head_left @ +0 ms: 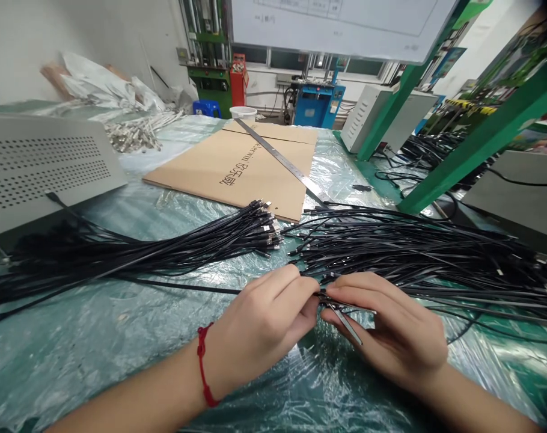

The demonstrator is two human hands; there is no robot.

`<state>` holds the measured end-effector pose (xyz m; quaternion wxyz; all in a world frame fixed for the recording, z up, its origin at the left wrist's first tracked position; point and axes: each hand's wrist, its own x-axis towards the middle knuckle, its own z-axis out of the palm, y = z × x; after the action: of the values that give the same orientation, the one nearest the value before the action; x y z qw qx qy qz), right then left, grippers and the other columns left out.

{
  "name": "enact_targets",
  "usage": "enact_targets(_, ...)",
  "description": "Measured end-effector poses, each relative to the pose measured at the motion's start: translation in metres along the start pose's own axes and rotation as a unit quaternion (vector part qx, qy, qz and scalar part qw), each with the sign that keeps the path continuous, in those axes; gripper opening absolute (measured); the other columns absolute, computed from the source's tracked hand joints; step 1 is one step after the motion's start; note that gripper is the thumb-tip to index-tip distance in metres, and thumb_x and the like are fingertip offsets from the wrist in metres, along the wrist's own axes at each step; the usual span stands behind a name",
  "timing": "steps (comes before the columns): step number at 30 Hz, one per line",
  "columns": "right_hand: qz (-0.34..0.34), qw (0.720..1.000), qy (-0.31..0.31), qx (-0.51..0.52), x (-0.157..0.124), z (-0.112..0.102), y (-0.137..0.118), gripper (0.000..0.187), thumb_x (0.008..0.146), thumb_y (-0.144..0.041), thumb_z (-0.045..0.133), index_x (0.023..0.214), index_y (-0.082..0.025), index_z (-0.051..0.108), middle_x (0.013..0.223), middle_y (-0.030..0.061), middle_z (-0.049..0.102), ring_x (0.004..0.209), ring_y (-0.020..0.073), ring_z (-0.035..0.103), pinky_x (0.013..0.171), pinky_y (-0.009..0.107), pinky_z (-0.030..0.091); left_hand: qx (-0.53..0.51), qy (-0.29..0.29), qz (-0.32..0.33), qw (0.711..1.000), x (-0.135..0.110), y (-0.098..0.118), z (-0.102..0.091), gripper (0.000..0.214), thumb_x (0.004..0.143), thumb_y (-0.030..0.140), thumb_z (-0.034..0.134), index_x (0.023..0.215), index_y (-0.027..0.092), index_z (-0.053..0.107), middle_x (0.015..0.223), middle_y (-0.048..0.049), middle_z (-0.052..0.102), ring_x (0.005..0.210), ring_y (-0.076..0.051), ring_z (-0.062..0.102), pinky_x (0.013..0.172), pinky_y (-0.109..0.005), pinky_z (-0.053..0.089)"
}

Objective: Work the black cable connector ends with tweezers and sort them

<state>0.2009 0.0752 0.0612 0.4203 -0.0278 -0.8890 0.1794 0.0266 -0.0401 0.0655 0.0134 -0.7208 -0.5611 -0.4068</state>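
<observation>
My left hand (271,310), with a red cord bracelet (202,361) on its wrist, is closed on a black cable (183,285). The cable runs in from the left, and my fingertips hide its end. Close against those fingertips, my right hand (391,319) pinches a small metal tool (345,325). Two slim arms of this tool spread toward my palm; its exact kind is unclear. Just beyond my hands lies a bundle of black cables with metal USB plugs (267,227). More black cables (404,246) lie to the right.
A flat cardboard sheet (219,162) carries a steel ruler (278,156). Perforated grey housing (43,168) stands at left, and a green post (476,138) rises at right. Clear plastic film covers the green table (133,361). A white board (345,30) hangs ahead.
</observation>
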Motion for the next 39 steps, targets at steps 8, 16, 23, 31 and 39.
enact_targets(8, -0.015, 1.000, -0.003, -0.010, 0.004, 0.001, -0.003, 0.030, 0.080, 0.000, 0.074, 0.107, -0.012, 0.069, 0.095, 0.0072, 0.072, 0.089, 0.0138, 0.070, 0.081, 0.025, 0.060, 0.063, -0.018, 0.031, 0.997, -0.003, 0.001, 0.000, 0.008, 0.097, 0.011, 0.056, 0.096, 0.012, 0.063, 0.077, 0.0001, 0.048, 0.070, -0.016, 0.046, 0.062, -0.032, 0.041)
enact_targets(16, 0.067, 0.996, 0.051, 0.025, 0.000, 0.001, 0.005, 0.025, 0.082, -0.012, 0.076, 0.105, -0.020, 0.069, 0.093, 0.0037, 0.074, 0.085, 0.0155, 0.073, 0.076, 0.026, 0.061, 0.033, 0.011, 0.019, 0.999, -0.002, 0.000, 0.001, 0.011, 0.096, 0.009, 0.057, 0.103, 0.014, 0.063, 0.080, -0.0005, 0.054, 0.073, -0.015, 0.051, 0.066, -0.030, 0.044)
enact_targets(23, 0.343, 0.895, 0.017, 0.284, 0.007, 0.006, 0.013, 0.021, 0.089, -0.034, 0.072, 0.101, -0.019, 0.064, 0.065, -0.0015, 0.069, 0.056, 0.0131, 0.070, 0.054, 0.021, 0.058, 0.000, 0.017, 0.027, 0.999, -0.001, -0.004, -0.002, 0.024, 0.096, 0.014, 0.060, 0.120, 0.015, 0.060, 0.092, -0.0036, 0.062, 0.080, -0.015, 0.057, 0.073, -0.029, 0.048)
enact_targets(31, 0.354, 0.882, -0.027, 0.310, 0.010, 0.005, 0.013, 0.021, 0.086, -0.035, 0.074, 0.094, -0.017, 0.069, 0.066, -0.0005, 0.064, 0.054, 0.0115, 0.062, 0.049, 0.022, 0.053, 0.095, 0.043, 0.096, 0.990, 0.002, -0.007, -0.006, 0.012, 0.097, 0.013, 0.059, 0.108, 0.015, 0.064, 0.075, -0.0011, 0.061, 0.066, -0.016, 0.049, 0.060, -0.032, 0.035)
enact_targets(39, 0.014, 0.997, 0.026, 0.073, 0.004, -0.006, -0.002, 0.040, 0.080, -0.004, 0.073, 0.116, -0.020, 0.066, 0.089, 0.0059, 0.069, 0.083, 0.0190, 0.067, 0.068, 0.034, 0.058, 0.115, 0.048, 0.092, 0.988, 0.002, -0.002, -0.008, 0.014, 0.099, 0.011, 0.054, 0.102, 0.013, 0.067, 0.070, -0.0011, 0.059, 0.062, -0.016, 0.047, 0.057, -0.033, 0.033)
